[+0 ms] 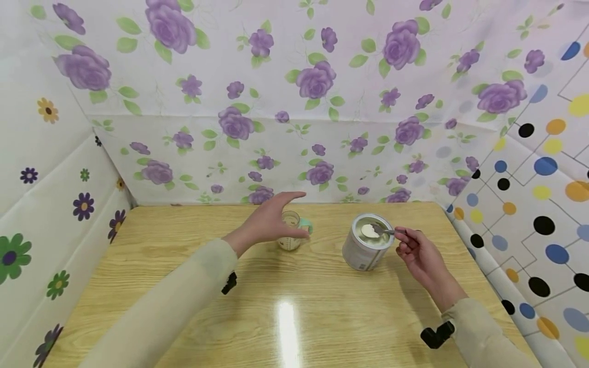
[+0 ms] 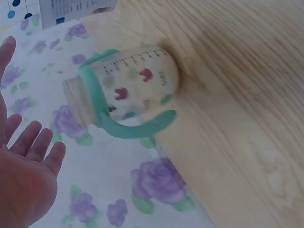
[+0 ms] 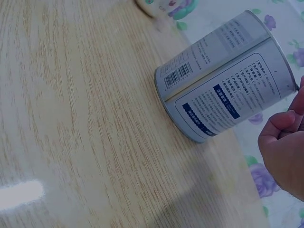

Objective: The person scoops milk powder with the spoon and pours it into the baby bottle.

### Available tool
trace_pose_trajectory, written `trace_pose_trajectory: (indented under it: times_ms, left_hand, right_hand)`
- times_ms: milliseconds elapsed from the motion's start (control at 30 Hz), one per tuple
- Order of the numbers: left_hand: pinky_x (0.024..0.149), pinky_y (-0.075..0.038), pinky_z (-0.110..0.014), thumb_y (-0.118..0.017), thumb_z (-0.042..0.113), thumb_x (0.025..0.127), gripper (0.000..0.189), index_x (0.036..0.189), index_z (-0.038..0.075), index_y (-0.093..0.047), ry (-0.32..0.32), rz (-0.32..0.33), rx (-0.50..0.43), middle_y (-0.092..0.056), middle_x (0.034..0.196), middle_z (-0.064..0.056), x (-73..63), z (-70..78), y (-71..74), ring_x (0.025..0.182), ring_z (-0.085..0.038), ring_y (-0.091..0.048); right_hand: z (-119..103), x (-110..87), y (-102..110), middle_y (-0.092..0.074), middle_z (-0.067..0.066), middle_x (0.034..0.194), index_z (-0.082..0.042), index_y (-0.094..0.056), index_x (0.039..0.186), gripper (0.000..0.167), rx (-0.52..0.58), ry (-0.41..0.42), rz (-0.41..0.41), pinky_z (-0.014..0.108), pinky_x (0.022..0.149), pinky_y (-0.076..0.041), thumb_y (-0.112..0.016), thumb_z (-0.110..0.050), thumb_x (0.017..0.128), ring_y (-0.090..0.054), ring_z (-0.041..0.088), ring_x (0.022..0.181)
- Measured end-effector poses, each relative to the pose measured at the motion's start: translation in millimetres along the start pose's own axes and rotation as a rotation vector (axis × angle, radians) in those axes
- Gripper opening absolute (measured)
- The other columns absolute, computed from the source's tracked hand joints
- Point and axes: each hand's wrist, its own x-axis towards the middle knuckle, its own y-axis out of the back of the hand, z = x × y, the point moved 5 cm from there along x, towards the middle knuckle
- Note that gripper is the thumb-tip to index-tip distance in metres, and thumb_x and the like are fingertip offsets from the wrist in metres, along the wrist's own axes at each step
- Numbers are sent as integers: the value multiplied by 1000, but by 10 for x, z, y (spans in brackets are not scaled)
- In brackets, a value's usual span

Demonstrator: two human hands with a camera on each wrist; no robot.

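Note:
My left hand (image 1: pixel 269 220) is spread, thumb and fingers wide apart, above and beside a clear baby bottle (image 1: pixel 290 244). In the left wrist view the bottle (image 2: pixel 137 80) has no lid, a green two-handled collar and printed measuring marks; the hand (image 2: pixel 26 175) is apart from it. The right hand (image 1: pixel 425 258) pinches the handle of a metal spoon (image 1: pixel 390 232) at the rim of an open tin can (image 1: pixel 361 254). Pale powder shows around the spoon's inner end inside the can. In the right wrist view, the can's printed side (image 3: pixel 223 80) hides the spoon.
Both the bottle and the can stand on a wooden table (image 1: pixel 230 317), towards its back edge. A floral cloth (image 1: pixel 285 153) hangs directly behind. Patterned sheets (image 1: pixel 547 225) border the sides. Black wrist cameras (image 1: pixel 438 335) are strapped on both arms.

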Motion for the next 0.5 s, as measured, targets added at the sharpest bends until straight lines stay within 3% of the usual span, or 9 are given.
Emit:
trace_pose_trajectory:
  times_ms: [300,500]
  left_hand:
    - [122,-34,-65,-92,48,85,98,166,24,-41,30,43,-26,-40,170,-3,-88,-299,-39,157,-35,-35]
    - [121,-39,-60,-92,49,84,101,166,22,-41,80,82,-78,-42,168,-6,-109,-517,-120,152,-34,-42]
  right_hand:
    - [-17,3,-4,-80,2,93,-4,-80,110,49,2,2,-8,24,75,-54,-34,-18,119,-69,8,70]
    - [-3,15,-17,-81,3,92,-3,-79,110,47,8,-1,-24,25,75,-54,-35,-18,119,-70,8,71]
